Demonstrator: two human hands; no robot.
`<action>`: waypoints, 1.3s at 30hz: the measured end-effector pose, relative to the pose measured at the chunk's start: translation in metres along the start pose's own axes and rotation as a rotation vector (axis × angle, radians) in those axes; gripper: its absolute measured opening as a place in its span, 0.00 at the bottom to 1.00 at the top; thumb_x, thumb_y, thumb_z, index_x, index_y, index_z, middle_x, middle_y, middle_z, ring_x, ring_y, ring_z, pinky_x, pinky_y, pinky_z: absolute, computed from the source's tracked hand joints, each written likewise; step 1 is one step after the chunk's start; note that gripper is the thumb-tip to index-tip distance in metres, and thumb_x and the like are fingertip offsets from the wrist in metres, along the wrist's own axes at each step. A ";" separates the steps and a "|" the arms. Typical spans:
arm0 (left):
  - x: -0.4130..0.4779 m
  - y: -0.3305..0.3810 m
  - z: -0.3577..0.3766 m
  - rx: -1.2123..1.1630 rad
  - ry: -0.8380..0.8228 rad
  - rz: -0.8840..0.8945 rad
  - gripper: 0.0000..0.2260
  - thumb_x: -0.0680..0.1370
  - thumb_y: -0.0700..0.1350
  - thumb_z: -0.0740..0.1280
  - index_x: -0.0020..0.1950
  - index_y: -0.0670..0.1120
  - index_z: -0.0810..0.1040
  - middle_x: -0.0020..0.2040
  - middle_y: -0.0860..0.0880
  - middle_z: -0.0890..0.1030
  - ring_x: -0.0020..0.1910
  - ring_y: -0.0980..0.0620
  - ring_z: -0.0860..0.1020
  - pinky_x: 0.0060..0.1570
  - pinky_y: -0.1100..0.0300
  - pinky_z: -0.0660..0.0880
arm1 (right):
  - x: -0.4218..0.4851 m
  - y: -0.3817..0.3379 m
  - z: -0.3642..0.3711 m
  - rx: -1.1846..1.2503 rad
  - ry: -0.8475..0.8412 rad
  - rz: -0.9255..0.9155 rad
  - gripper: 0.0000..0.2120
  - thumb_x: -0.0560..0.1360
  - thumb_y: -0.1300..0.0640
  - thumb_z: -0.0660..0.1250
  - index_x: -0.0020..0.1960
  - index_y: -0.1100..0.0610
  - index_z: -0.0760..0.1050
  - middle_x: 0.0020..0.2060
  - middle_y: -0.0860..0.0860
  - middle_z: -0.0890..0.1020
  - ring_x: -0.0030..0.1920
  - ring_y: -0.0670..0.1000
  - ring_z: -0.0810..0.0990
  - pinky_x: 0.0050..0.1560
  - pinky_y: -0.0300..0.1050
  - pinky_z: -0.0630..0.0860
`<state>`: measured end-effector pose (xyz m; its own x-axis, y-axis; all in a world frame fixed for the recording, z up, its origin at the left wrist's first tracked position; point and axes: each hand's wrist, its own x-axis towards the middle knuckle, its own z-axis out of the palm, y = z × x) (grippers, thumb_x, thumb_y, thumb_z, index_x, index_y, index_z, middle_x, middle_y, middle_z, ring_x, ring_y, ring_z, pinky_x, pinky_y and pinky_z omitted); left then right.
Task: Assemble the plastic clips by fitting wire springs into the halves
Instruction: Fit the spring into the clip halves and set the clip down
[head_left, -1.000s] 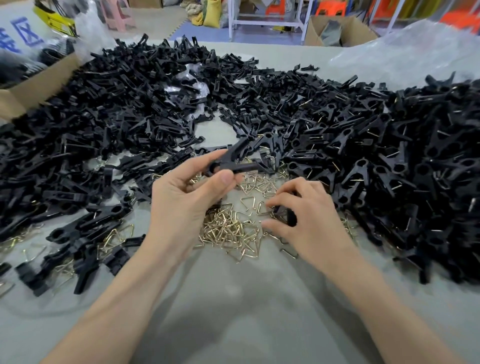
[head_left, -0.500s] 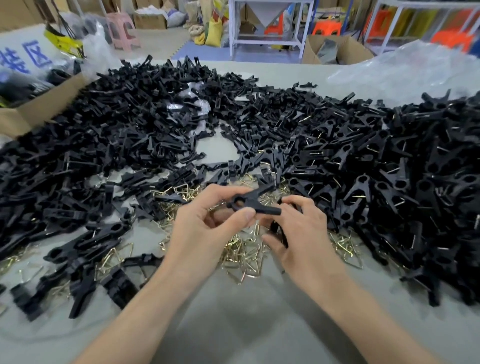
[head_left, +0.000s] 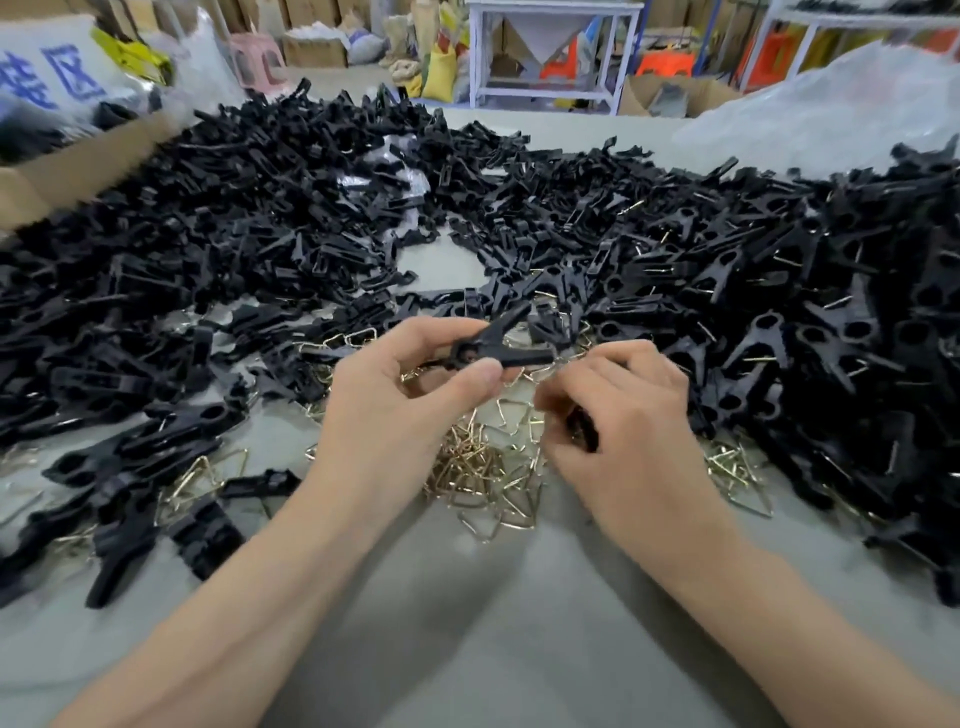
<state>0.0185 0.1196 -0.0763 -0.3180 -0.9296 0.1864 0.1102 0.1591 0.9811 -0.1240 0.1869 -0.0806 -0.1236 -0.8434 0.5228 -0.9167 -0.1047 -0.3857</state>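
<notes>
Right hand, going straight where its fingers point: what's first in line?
Probably the black clip pinched in the left hand; the right hand aims its fingertips left at the clip's nearer end, with little gap showing. Depth is unclear from this single view.

Small assembly workshop: black clip halves (head_left: 208, 234) lying heaped by the hundred across a grey worktable (head_left: 467, 649), brass-coloured wire springs (head_left: 483, 467) spilling between them; cardboard cartons (head_left: 717, 93), filled sacks (head_left: 439, 67) (one yellow) and plastic stools (head_left: 257, 60) crowding the floor behind.
</notes>
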 end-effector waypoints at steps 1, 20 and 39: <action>0.000 0.000 0.000 0.010 -0.003 0.003 0.13 0.70 0.38 0.74 0.47 0.56 0.84 0.44 0.49 0.86 0.44 0.47 0.84 0.47 0.54 0.81 | 0.001 0.002 0.000 0.088 0.080 0.028 0.08 0.67 0.62 0.70 0.46 0.56 0.80 0.39 0.35 0.74 0.50 0.50 0.73 0.56 0.54 0.68; -0.008 0.010 0.007 0.154 -0.154 0.044 0.14 0.71 0.38 0.75 0.47 0.57 0.83 0.40 0.53 0.85 0.37 0.54 0.81 0.39 0.66 0.76 | 0.003 -0.007 -0.023 1.422 0.114 0.813 0.05 0.63 0.59 0.70 0.28 0.54 0.79 0.35 0.55 0.84 0.28 0.45 0.76 0.27 0.34 0.72; -0.012 0.013 0.012 0.112 -0.199 0.006 0.13 0.70 0.39 0.75 0.47 0.57 0.82 0.38 0.41 0.84 0.37 0.36 0.80 0.41 0.55 0.73 | 0.002 -0.010 -0.021 1.427 0.071 0.855 0.07 0.70 0.64 0.66 0.35 0.63 0.72 0.28 0.53 0.80 0.26 0.45 0.75 0.26 0.35 0.73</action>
<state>0.0124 0.1370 -0.0654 -0.4982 -0.8464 0.1880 0.0109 0.2107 0.9775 -0.1232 0.1973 -0.0604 -0.4265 -0.8873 -0.1753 0.4759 -0.0553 -0.8778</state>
